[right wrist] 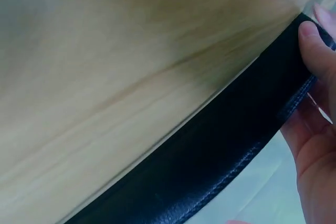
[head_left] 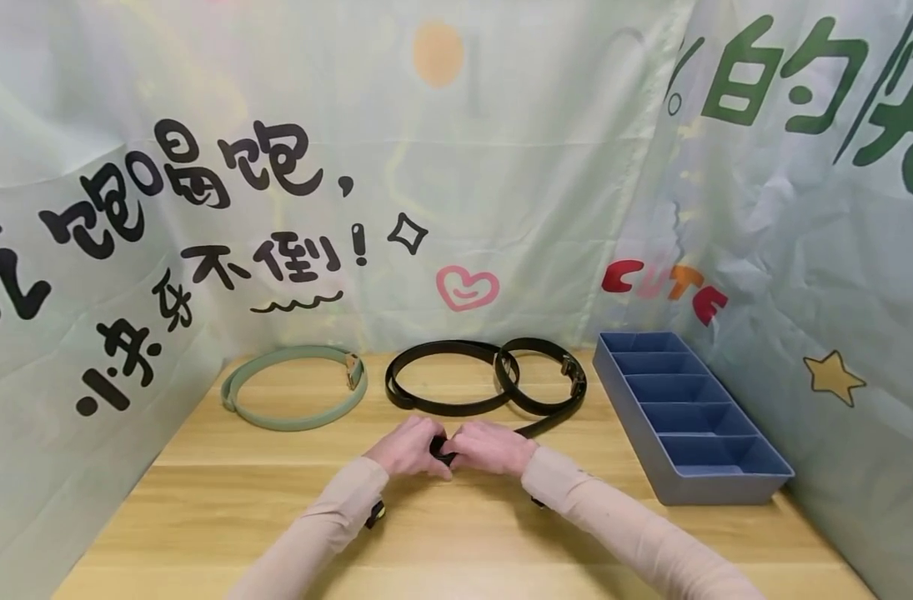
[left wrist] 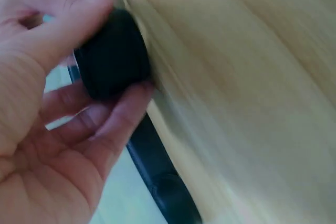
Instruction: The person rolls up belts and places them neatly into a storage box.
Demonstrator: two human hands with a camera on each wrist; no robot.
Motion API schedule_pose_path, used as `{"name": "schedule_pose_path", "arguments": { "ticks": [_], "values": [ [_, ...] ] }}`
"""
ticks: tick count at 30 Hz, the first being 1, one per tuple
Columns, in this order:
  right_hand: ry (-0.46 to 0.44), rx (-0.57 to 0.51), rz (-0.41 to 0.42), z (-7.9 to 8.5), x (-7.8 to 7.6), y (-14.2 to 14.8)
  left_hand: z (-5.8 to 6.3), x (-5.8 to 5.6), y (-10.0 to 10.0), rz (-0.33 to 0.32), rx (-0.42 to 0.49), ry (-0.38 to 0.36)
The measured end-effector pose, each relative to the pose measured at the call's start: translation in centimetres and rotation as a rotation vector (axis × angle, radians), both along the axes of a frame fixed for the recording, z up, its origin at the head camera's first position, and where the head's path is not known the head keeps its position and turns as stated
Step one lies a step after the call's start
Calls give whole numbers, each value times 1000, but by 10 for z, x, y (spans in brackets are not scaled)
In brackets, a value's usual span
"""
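Both hands meet at the middle of the table, around the end of a black belt [head_left: 443,451]. My left hand [head_left: 405,447] holds the curled belt end between thumb and fingers; the left wrist view shows it as a rounded black loop [left wrist: 118,59]. Right beside it, my right hand [head_left: 492,447] pinches the same strap, thumb on its face, and the stitched edge shows in the right wrist view [right wrist: 210,145]. From behind the right hand the strap runs up to a small ring with a metal buckle [head_left: 574,373].
Another coiled black belt [head_left: 441,410] lies behind the hands, overlapped by the small ring. A green belt [head_left: 294,423] lies coiled at back left. At right stands a blue-grey divided box [head_left: 644,450]. Printed cloth [head_left: 531,208] hangs around the wooden table [head_left: 456,550].
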State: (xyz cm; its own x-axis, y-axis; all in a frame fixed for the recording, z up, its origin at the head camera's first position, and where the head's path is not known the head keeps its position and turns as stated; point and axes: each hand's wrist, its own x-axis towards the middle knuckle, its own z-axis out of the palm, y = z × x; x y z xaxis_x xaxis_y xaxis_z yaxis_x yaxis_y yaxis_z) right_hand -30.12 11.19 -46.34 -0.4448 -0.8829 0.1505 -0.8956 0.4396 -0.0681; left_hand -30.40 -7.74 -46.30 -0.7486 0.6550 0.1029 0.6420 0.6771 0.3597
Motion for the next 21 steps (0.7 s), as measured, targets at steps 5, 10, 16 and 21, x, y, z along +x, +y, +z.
{"name": "schedule_pose_path", "arguments": {
  "ticks": [5,10,16,21],
  "values": [
    [-34,-75,38,-1,-5,6,4,0,4,-3,6,25],
    [-126,-135,61,-5,-6,16,0,-1,0,-54,-7,9],
    [-129,-118,23,-8,-6,10,-2,2,-10,-50,-2,-52],
    [-78,-104,1,-12,-7,9,0,3,-5,-32,-5,-63]
  ]
}}
